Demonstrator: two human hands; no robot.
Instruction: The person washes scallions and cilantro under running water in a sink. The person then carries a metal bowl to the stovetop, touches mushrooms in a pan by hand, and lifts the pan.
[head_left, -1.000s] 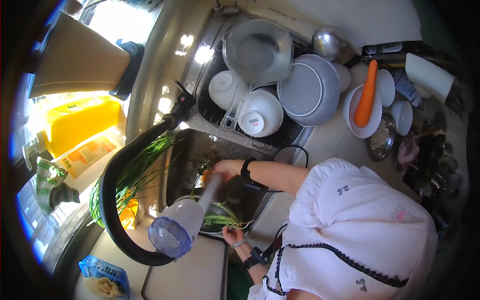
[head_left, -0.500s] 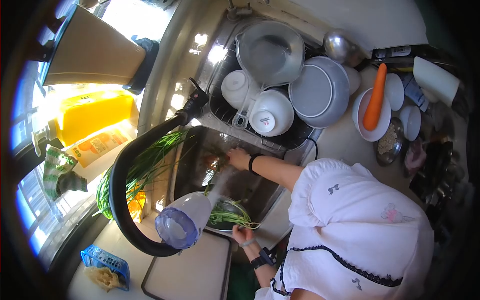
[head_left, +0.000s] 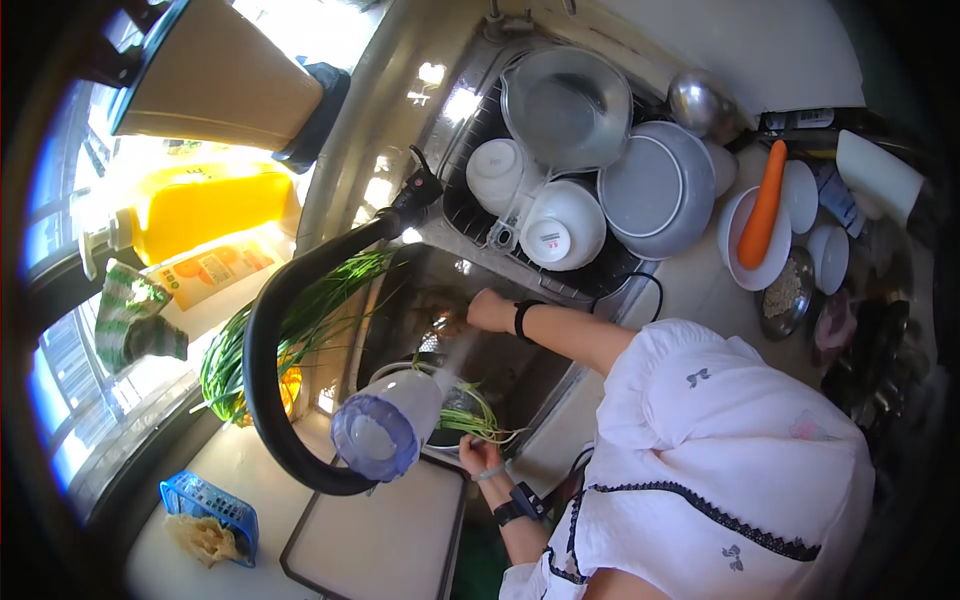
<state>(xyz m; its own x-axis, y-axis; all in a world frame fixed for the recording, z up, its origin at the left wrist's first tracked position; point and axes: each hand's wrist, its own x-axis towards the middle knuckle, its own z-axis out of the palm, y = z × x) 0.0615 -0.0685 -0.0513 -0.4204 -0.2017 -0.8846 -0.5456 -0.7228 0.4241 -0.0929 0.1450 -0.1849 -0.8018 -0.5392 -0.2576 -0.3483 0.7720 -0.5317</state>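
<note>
nearest the body: white garment [head_left: 740,400], puffed sleeve toward the sink [head_left: 520,372].

left hand [head_left: 477,455]: at the near left corner of the sink, fingers beside the green stems [head_left: 482,424] and the metal bowl [head_left: 458,400]; cannot tell whether grasping or released. green stems: partly inside the metal bowl along the sink's left edge, ends over the near rim.

right hand [head_left: 490,310]: over the sink, toward its right edge; fingers bent, tips hidden; cannot tell whether clenched or grasping. just beyond: orange-brown patch [head_left: 440,318], too blurred to identify.

over the metal bowl: faucet head [head_left: 400,415], water stream [head_left: 455,370] directed into the sink.

along the sink's right edge: dish rack with grey pot [head_left: 655,190] and upturned white bowl [head_left: 562,225]. on the tabletop [head_left: 685,285], farther right: carrot [head_left: 765,205] in a bowl.

past the sink's far edge: long green leaves [head_left: 310,310], then yellow bottle [head_left: 210,212].
</note>
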